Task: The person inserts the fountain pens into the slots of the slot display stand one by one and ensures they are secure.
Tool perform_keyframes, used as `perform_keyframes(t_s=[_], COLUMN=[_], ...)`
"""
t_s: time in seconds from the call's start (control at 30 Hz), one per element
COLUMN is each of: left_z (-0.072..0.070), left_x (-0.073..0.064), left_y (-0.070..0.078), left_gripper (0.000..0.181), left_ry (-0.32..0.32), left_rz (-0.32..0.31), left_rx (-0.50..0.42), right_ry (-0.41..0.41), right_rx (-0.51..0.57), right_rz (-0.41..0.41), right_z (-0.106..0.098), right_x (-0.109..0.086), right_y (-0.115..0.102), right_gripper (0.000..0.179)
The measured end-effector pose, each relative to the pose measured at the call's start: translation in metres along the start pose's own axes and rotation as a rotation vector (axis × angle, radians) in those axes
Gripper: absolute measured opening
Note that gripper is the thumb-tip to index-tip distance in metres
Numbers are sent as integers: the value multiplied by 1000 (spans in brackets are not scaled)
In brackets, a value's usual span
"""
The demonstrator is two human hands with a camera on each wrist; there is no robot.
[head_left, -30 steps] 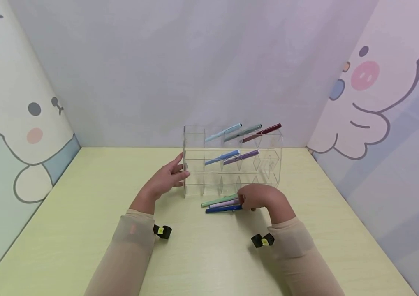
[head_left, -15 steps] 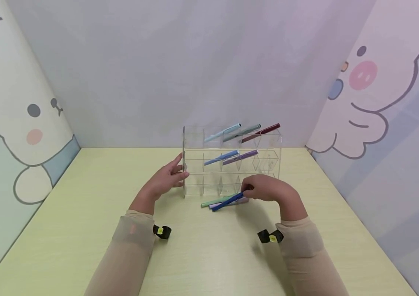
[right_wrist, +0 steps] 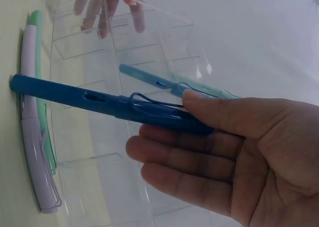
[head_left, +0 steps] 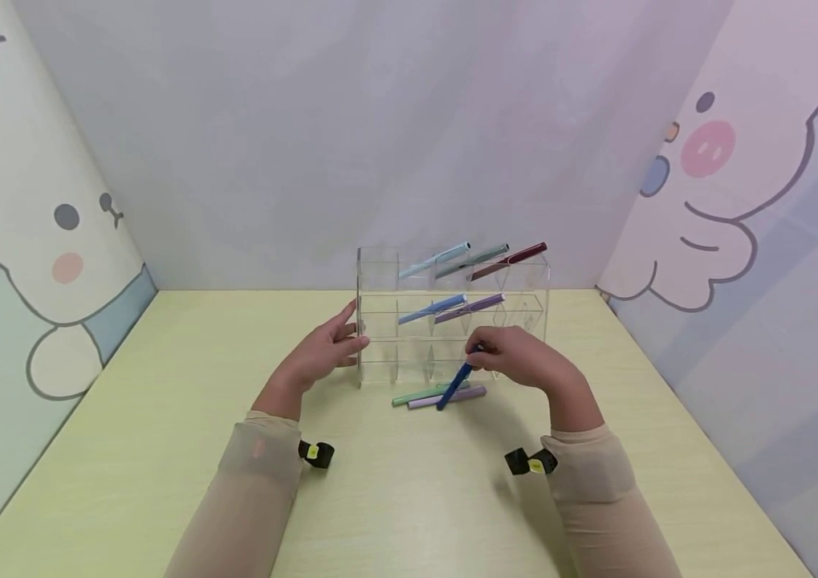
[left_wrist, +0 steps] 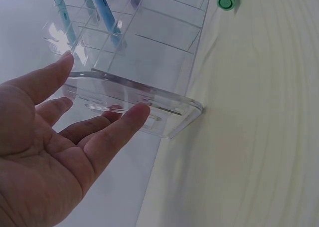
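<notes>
My right hand (head_left: 517,357) pinches the clip end of a capped dark blue pen (right_wrist: 65,92) between thumb and fingers. The pen slants down, its far end over a lilac pen (head_left: 470,393). Beside that on the table lies a green pen (head_left: 412,396). Both are in front of a clear acrylic rack (head_left: 378,371) with three tiers of compartments. My left hand (left_wrist: 65,147) touches the rack's left side panel, fingers spread and fairly straight. The top tier holds a light blue pen (head_left: 432,261), a grey-green pen (head_left: 477,258) and a dark red pen (head_left: 520,256).
In the middle tier rest a blue pen (head_left: 433,307) and a purple pen (head_left: 477,307). Under everything is a pale wood-look table (head_left: 394,498). A light cloth backdrop (head_left: 271,160) stands behind, with cartoon-printed panels (head_left: 712,201) on both sides.
My right hand has lifted one end of the dark blue pen from beside the other pens and swung it from lying flat to a steep slant. The left hand stays at the rack.
</notes>
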State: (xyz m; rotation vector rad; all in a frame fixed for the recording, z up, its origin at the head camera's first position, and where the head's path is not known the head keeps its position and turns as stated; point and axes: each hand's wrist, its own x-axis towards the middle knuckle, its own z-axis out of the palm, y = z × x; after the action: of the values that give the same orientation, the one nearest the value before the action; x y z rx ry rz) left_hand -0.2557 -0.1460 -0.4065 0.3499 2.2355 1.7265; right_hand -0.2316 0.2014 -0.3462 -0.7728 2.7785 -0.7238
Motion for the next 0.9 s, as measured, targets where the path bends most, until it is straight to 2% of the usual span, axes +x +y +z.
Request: perform_keyframes(t_s=[0.23,0.53,0.9], left_z=[-1,0,-1], left_x=[0,0,2], left_y=[0,0,-2], left_gripper=[78,78,78], left_ry=[2,3,0], left_rz=[0,-8,-14], left_rx=[3,4,7], right_ry=[82,231,491], right_rx=[72,244,315], right_rz=[-3,-1,27], right_z=[-3,-20,-39], right_x=[-2,-12,-24], right_y=[4,18,41], right_gripper=[15,28,42])
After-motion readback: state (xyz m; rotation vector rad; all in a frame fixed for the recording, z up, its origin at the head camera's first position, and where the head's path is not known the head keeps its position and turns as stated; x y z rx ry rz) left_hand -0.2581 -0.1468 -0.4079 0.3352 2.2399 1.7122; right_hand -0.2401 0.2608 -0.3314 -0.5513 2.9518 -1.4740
